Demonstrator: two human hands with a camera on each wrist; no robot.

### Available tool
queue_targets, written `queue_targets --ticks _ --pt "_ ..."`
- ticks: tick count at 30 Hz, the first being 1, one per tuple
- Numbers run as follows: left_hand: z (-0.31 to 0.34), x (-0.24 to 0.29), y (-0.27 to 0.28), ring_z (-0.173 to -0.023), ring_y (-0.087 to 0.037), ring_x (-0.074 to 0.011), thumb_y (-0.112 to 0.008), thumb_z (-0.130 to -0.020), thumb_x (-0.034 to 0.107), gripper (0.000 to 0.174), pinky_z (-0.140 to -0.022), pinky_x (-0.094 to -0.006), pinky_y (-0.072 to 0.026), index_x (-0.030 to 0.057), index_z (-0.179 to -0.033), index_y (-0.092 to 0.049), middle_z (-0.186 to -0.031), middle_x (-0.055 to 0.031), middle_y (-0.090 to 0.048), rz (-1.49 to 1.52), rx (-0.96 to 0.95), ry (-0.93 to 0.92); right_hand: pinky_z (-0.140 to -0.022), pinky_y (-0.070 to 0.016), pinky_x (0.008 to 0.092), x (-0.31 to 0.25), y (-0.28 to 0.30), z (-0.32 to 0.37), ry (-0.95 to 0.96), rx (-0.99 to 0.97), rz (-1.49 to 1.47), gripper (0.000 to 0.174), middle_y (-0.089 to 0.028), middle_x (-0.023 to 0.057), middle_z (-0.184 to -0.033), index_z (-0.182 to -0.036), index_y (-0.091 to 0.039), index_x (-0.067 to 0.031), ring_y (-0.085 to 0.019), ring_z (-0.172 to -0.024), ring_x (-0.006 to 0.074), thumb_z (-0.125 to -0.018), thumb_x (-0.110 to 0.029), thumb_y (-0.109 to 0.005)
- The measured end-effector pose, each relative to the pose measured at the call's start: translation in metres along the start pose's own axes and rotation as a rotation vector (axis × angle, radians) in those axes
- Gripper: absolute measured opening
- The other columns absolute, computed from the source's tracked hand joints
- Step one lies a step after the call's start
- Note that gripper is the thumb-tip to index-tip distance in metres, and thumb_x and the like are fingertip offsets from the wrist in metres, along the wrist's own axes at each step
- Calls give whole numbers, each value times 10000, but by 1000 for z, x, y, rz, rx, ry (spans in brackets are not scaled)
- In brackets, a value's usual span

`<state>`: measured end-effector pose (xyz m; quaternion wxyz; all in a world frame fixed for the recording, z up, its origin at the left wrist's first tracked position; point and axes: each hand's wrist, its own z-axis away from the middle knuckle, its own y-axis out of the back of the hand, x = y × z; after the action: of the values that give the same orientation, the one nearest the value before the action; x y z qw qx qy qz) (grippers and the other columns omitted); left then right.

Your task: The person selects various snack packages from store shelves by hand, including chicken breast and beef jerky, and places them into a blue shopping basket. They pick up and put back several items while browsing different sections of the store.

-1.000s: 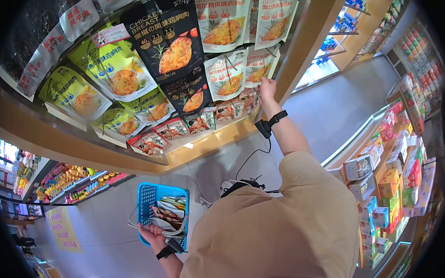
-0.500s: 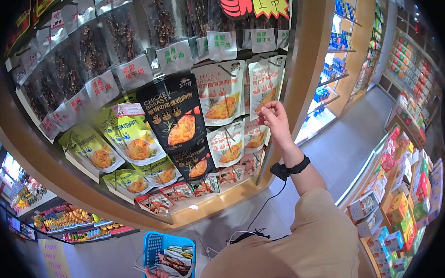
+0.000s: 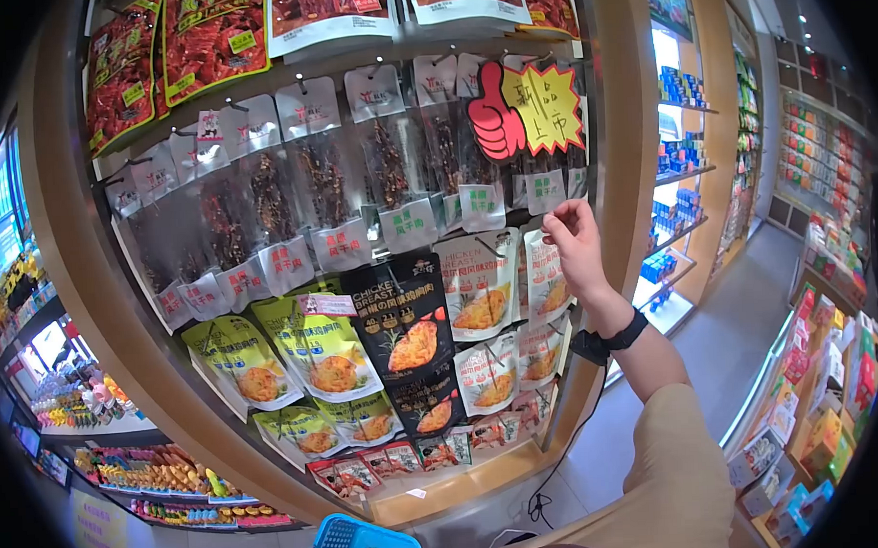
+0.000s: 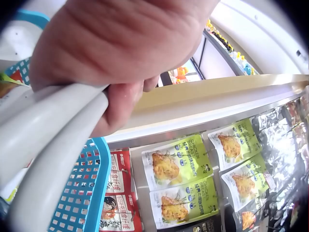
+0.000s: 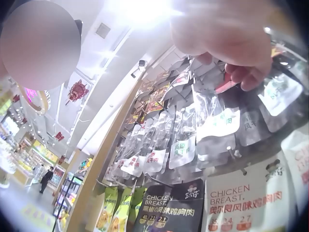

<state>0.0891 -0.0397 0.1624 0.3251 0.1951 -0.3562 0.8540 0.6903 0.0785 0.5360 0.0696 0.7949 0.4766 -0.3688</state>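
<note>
My left hand [image 4: 116, 43] grips the white handles [image 4: 53, 159] of a blue plastic basket [image 4: 94, 188]. In the head view the basket [image 3: 372, 534] shows at the bottom edge with several packets in it; my left hand is out of that picture. My right hand [image 3: 577, 253] is raised, fingers loosely bent and nothing visible between them. It is nearest to the clear bags of dried meat [image 3: 543, 186] and the white chicken breast pouches [image 3: 547, 269] at the rack's right side. The right wrist view shows that hand [image 5: 227, 38] close in front of the hanging bags.
Black [image 3: 413, 349] and green chicken breast pouches [image 3: 335, 362] hang lower on the rack, with red meat bags [image 3: 218, 39] along the top. A thumbs-up sign [image 3: 501, 115] is fixed above my right hand. Wooden posts [image 3: 621, 168] frame the rack. Boxed goods [image 3: 824, 443] stand to the right.
My right hand has come away from the lower white pouches and risen to the dried meat row. The head view has tilted up, so the basket sits lower in it.
</note>
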Motion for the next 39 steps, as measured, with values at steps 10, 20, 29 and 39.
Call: queue_targets --ticks 10,20,29,39 --pt "-8 15 0 -478 -352 -114 -518 -890 591 411 -403 -289 -294 186 -838 -467 -632 28 -427 -26 -59 33 -649 -430 228 -73 -35 -29 106 -6 48 175 -520 -25 -846 -961 -482 -92 -496 -741 52 -914 -145 -642" --pt "-15 30 5 -533 -374 -140 -501 -878 623 442 -448 -319 -316 182 -891 -469 -685 8 -442 -50 -103 44 -616 -444 235 -137 -100 -82 168 -36 111 185 -552 4 -810 -932 -490 -61 -522 -688 57 -896 -155 -645" --pt "-20 43 8 -583 -393 -164 -485 -867 652 479 -488 -345 -335 179 -939 -472 -732 -9 -456 -93 -132 57 -637 -480 317 -173 -131 -171 -209 147 286 589 -575 88 -1005 -1183 -514 -32 -585 -757 144 -832 -481 -662" --pt "-27 46 5 -638 -415 -190 -468 -854 685 528 -533 -374 -357 175 -992 -474 -784 -29 -471 -119 -152 72 -509 -459 321 -179 -142 -205 -335 202 -54 566 -572 69 -901 -1108 -563 -115 -531 -643 182 -837 -606 -633"
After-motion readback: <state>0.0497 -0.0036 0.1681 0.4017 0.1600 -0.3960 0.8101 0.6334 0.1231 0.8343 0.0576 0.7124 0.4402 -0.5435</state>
